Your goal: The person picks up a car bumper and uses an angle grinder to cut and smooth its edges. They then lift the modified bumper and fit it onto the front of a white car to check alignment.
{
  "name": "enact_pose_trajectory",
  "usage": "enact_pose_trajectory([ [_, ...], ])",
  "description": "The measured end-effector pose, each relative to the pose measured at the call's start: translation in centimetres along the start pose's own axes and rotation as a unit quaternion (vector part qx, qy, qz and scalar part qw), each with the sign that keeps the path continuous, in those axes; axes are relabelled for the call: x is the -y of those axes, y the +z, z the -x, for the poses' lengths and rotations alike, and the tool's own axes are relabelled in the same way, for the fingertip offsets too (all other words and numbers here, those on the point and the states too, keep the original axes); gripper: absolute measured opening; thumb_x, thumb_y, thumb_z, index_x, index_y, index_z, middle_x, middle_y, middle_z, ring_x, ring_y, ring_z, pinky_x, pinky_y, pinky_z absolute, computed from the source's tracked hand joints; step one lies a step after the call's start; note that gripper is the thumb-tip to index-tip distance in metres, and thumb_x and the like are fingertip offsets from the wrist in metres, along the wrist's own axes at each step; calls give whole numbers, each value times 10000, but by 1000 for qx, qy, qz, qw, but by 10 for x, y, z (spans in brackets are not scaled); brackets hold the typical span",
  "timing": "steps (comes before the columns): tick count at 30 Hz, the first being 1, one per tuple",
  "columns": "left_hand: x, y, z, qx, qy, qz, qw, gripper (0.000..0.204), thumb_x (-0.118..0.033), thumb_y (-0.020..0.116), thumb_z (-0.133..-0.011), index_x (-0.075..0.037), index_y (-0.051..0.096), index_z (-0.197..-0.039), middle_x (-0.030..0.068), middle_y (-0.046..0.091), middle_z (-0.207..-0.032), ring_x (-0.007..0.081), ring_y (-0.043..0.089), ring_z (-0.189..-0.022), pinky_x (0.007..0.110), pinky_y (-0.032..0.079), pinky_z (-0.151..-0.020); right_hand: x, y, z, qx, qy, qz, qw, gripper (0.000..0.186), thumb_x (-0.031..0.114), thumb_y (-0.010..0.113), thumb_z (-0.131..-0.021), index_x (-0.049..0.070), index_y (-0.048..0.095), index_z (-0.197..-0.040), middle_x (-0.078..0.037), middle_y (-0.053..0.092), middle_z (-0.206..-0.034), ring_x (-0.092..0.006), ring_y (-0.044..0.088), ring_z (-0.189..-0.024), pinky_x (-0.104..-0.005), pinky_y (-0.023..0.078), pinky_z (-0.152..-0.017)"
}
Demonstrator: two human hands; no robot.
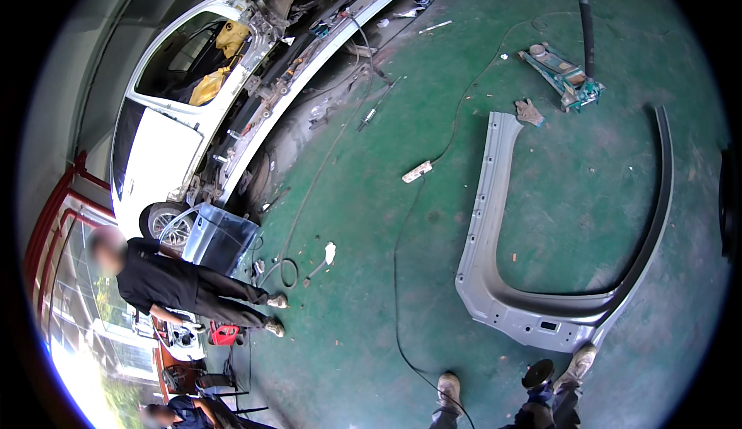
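Grinder (pixel 539 373), just one, sits near right at my right hand (pixel 542 396), whose grip I cannot tell; my left is out of view. One grey panel (pixel 488 212) lies right; one white car (pixel 162 147), far left, contains two yellow bundles (pixel 209 87).

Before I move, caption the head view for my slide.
A grey U-shaped metal panel lies on green floor beyond a round dark disc; a partly stripped white car stands upper left.

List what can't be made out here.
Head view, throughout:
Black round-disc tool: rear end cut off by lower edge.
Stripped white car body: one end cut off by upper edge.
Long grey-black jack handle: top cut off by upper edge.
Tiny white scrap: too small to identify.
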State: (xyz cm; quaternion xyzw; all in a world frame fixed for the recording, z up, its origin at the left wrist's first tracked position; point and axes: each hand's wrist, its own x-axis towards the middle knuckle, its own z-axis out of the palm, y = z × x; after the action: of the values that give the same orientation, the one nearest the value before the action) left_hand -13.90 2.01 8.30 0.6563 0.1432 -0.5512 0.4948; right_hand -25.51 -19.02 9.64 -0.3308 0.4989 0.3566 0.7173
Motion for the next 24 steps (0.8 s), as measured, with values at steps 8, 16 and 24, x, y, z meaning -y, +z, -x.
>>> enact_pose_trajectory([
  [8,-17,21,4,-12,-6,6,1000,620,-289,732,-899,12,524,-1399,171,689,-1214,286,673,-1111,401,526,-983,-8,-20,-12,-4,25,-33,999,159,172,683,-878,104,576,-782,-44,543,-610,-203,549,-492,-335,473,-464],
  [16,71,138,50,64,-4,36,997,671,-280,769,-875,22,504,-1412,168,685,-1211,277,667,-1119,393,523,-995,-10,-60,-41,-75,-92,200,973,165,108,752,-819,50,626,-909,-71,588,-703,-207,604,-569,-374,518,-537],
  [24,112,155,37,3,-94,185,978,550,-75,753,-825,16,553,-1328,60,664,-1043,140,613,-882,301,530,-780,19,-5,-73,-195,-44,71,977,298,111,814,-722,21,665,-963,-54,633,-787,-190,626,-640,-349,524,-607],
])
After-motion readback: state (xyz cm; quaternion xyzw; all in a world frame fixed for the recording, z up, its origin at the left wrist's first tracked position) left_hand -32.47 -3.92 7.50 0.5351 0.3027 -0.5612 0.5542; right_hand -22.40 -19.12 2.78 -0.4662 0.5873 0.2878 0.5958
